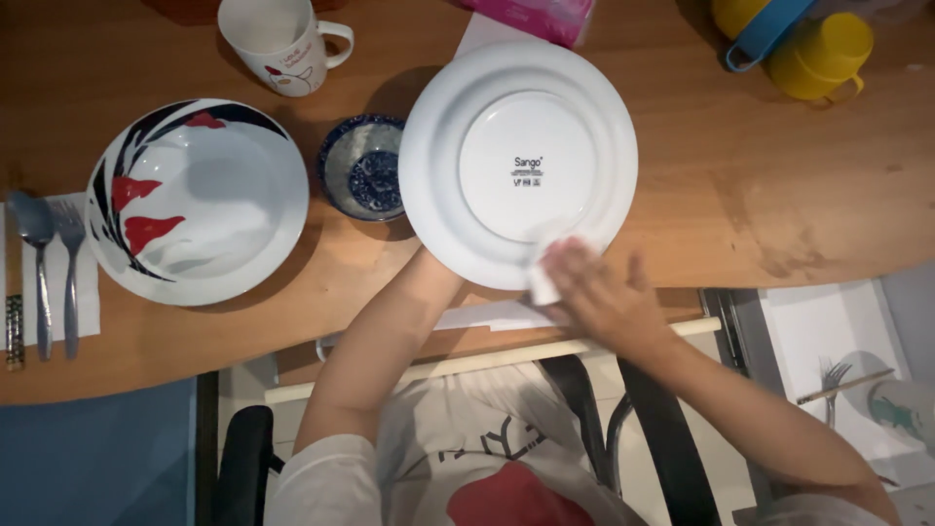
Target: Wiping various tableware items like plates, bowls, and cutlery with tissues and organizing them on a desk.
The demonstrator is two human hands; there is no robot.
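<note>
1 view only, the cam on my head, pointing almost straight down at the wooden table (682,195) from close above. My forearms enter from the bottom edge, lap and chair below. Far table edge sits at frame top.

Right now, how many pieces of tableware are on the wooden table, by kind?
Plates: 2, white plate, red-and-black patterned plate
Bowls: 1, blue bowl
Mugs: 2, white mug, yellow mug
Spoons: 1, spoon
Forks: 1, fork
Total: 7
</note>
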